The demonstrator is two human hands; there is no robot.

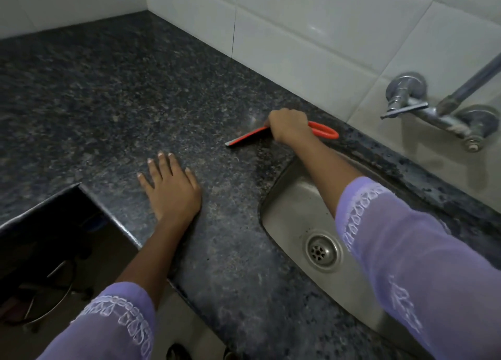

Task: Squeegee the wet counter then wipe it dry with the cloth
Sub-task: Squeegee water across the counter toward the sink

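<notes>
Squeegee (249,137) on counter (108,94), left of sink (292,202) (tap (433,110) behind)

The squeegee (250,136) was a small red hand tool with a dark rubber blade along its lower edge and a looped red handle. It lay low on the tabletop (108,102) near the back edge, just beyond the far left corner of the sink cut-out; the blade end pointed toward the front left and the loop toward the back right. Its middle was hidden under the right hand (288,125) that gripped it. The tabletop was dark speckled granite with a dull sheen; whether it was wet could not be told. No cloth showed.
</notes>
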